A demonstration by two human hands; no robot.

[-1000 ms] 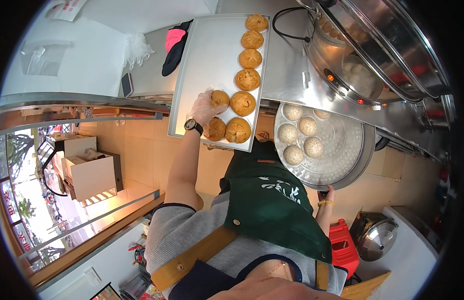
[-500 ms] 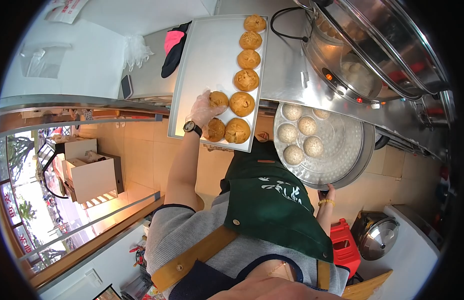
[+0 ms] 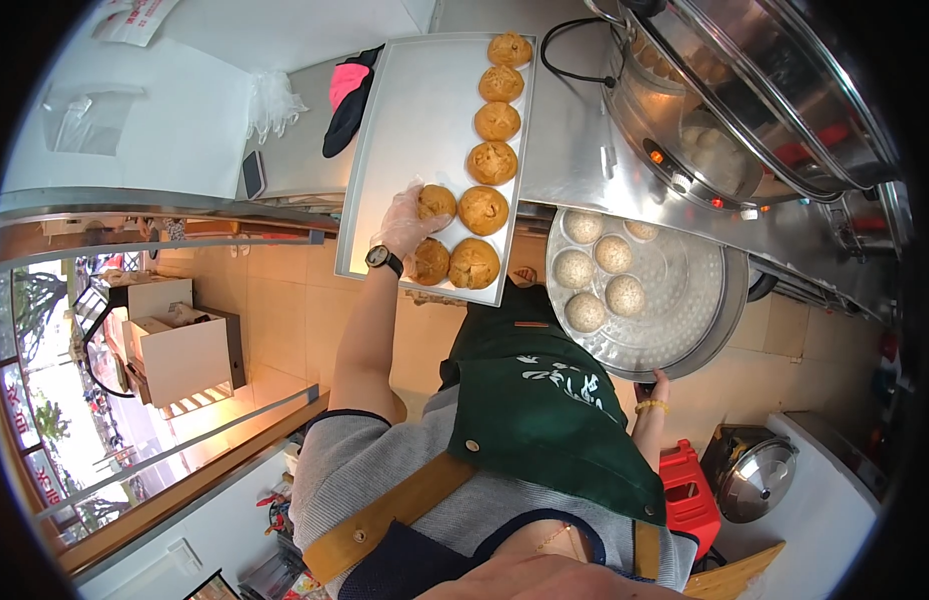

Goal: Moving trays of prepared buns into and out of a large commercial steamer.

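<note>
My left hand (image 3: 407,225), in a clear plastic glove with a black watch at the wrist, grips a brown baked bun (image 3: 438,201) on a rectangular metal tray (image 3: 415,120). Several more brown buns (image 3: 497,120) line the tray's right side, and two lie at its near end. My right hand (image 3: 653,392), wearing a bead bracelet, holds the near rim of a round perforated steamer tray (image 3: 690,300). Several pale dough balls (image 3: 600,275) sit on the left part of that tray.
A large steel steamer pot (image 3: 725,130) with a tilted lid stands at the upper right, a black cable (image 3: 565,50) beside it. A pink and black cloth (image 3: 345,90) and a phone (image 3: 253,175) lie left of the tray. Below are a red stool (image 3: 690,490), a metal pot (image 3: 755,480) and a white box (image 3: 180,355).
</note>
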